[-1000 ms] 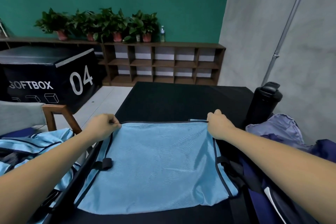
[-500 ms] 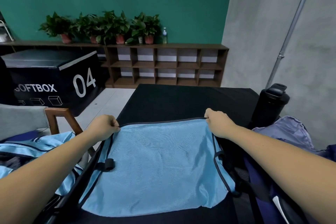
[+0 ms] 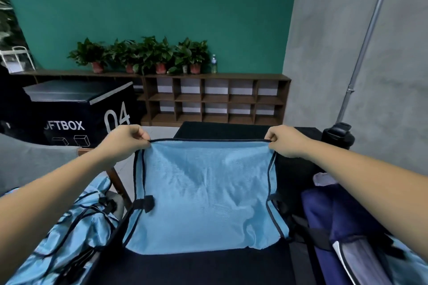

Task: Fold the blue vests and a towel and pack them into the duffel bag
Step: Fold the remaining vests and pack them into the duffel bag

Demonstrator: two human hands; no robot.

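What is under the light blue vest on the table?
Black table shows around the vest; anything directly beneath is covered. Left hand and right hand pinch its top corners.

I get soft, rather dim indoor light; faint shadows sit in creases of the blue vest (image 3: 208, 192). Wide-angle distortion bows the metal pole (image 3: 370, 30) and stretches the edges, where detail softens.

The black box (image 3: 76, 109) at left reads "FTBOX", its first letters hidden, and "04".
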